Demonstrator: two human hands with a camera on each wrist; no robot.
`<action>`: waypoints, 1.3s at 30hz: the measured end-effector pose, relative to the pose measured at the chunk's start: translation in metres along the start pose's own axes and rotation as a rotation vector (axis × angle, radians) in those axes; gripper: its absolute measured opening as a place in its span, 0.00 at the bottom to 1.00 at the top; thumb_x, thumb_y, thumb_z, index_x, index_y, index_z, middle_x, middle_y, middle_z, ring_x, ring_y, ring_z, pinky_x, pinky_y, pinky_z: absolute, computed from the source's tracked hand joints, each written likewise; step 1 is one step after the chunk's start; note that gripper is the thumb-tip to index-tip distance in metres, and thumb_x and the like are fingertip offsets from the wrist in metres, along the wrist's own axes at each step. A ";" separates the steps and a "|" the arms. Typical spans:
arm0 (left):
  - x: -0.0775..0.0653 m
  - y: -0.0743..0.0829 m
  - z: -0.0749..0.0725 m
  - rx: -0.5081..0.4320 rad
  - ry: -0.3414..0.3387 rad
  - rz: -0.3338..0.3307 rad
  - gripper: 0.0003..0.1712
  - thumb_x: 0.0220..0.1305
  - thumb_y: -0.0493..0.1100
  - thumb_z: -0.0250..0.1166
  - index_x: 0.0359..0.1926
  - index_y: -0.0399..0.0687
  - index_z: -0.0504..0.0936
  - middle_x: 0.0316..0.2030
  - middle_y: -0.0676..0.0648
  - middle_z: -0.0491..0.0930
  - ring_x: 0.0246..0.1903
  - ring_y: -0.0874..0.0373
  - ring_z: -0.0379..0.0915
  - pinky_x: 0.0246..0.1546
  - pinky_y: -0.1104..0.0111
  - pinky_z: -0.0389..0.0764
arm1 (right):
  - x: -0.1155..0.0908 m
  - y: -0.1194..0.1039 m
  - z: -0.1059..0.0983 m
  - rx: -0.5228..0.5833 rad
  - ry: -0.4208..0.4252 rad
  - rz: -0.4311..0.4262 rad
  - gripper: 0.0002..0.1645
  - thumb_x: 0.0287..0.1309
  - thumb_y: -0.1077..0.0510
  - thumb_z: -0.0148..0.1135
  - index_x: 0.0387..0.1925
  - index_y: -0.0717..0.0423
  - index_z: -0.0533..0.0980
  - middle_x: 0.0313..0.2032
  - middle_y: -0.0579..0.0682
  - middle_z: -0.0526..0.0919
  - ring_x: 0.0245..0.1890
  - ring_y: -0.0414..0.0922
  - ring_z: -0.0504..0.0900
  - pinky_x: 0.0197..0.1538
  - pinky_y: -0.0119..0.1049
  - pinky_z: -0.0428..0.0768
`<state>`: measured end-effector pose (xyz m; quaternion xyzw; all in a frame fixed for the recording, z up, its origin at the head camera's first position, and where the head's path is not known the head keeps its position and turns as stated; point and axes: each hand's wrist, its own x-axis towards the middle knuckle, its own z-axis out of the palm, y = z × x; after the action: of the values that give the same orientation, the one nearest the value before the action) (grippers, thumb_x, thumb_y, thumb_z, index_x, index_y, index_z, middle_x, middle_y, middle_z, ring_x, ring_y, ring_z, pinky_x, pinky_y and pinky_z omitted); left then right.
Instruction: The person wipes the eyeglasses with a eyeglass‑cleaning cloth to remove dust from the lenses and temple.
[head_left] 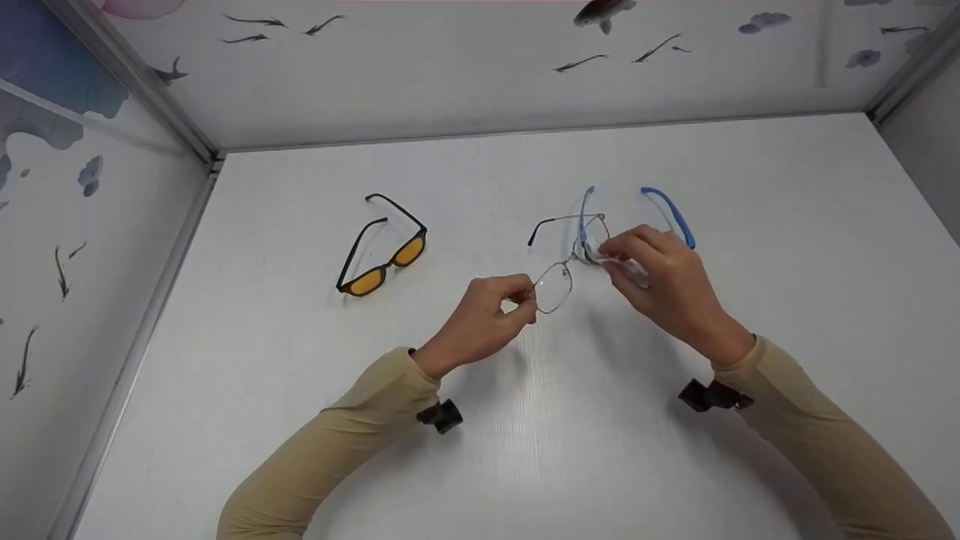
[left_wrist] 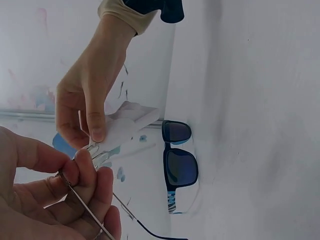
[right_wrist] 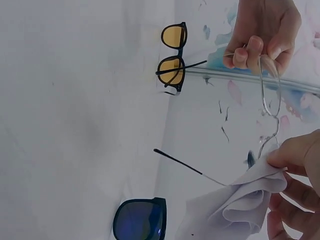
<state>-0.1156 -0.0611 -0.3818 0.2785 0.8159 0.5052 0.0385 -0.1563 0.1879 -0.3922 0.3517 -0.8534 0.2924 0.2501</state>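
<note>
Thin metal-framed eyeglasses (head_left: 555, 288) with clear lenses are held up above the white table. My left hand (head_left: 487, 315) pinches them at one end, by the hinge and temple arm. At the other lens, my right hand (head_left: 667, 281) grips a pale grey-white cloth (right_wrist: 230, 207) between thumb and fingers. In the right wrist view the cloth is folded over that lens and hangs in creases, hiding most of it. One dark-tipped temple arm (right_wrist: 180, 164) sticks out past the cloth. Blue-armed sunglasses (left_wrist: 181, 167) with dark lenses lie on the table behind the right hand.
Black-framed glasses (head_left: 409, 253) with orange lenses lie at the left on the white table (head_left: 480, 465), arms unfolded. White panels (head_left: 465, 82) with fish and blot prints stand at the back and left side.
</note>
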 end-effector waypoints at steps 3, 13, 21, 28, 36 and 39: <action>0.000 0.001 0.000 -0.002 -0.025 0.004 0.10 0.64 0.29 0.53 0.27 0.37 0.77 0.25 0.47 0.81 0.33 0.58 0.78 0.36 0.68 0.76 | 0.001 0.005 -0.002 -0.024 0.063 0.073 0.12 0.50 0.74 0.67 0.38 0.63 0.80 0.36 0.55 0.82 0.33 0.48 0.80 0.32 0.39 0.72; 0.001 0.001 0.001 0.034 -0.016 0.019 0.10 0.65 0.29 0.53 0.27 0.38 0.77 0.26 0.48 0.81 0.31 0.59 0.78 0.36 0.68 0.76 | 0.005 -0.007 0.001 0.008 -0.002 -0.063 0.13 0.50 0.72 0.69 0.39 0.61 0.80 0.37 0.55 0.81 0.36 0.48 0.79 0.39 0.40 0.78; 0.001 0.002 -0.012 -0.014 0.092 -0.032 0.10 0.64 0.31 0.54 0.27 0.40 0.77 0.26 0.49 0.81 0.38 0.59 0.77 0.41 0.65 0.77 | -0.013 -0.004 0.004 0.077 -0.020 -0.079 0.20 0.42 0.77 0.72 0.38 0.58 0.81 0.36 0.51 0.82 0.36 0.46 0.80 0.36 0.39 0.75; 0.003 0.004 -0.014 -0.090 0.075 0.001 0.10 0.66 0.31 0.54 0.27 0.39 0.76 0.28 0.43 0.80 0.36 0.57 0.77 0.47 0.62 0.76 | -0.022 -0.001 0.006 0.147 -0.009 0.010 0.19 0.46 0.77 0.69 0.39 0.59 0.80 0.39 0.49 0.82 0.40 0.44 0.80 0.45 0.29 0.76; 0.003 0.009 -0.010 -0.137 0.039 0.004 0.08 0.65 0.29 0.55 0.28 0.37 0.76 0.28 0.43 0.80 0.34 0.58 0.76 0.50 0.66 0.75 | -0.017 -0.016 0.016 0.275 0.057 0.022 0.20 0.46 0.81 0.66 0.39 0.61 0.78 0.38 0.51 0.81 0.40 0.45 0.80 0.47 0.25 0.75; 0.002 0.012 -0.009 -0.162 0.028 -0.009 0.08 0.65 0.30 0.54 0.29 0.37 0.76 0.28 0.44 0.80 0.32 0.57 0.75 0.42 0.67 0.76 | -0.013 -0.023 0.020 0.328 0.115 0.024 0.19 0.47 0.82 0.65 0.40 0.63 0.78 0.38 0.53 0.81 0.39 0.46 0.79 0.47 0.26 0.75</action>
<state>-0.1156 -0.0636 -0.3666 0.2636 0.7741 0.5732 0.0520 -0.1348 0.1669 -0.4073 0.3604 -0.7828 0.4502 0.2341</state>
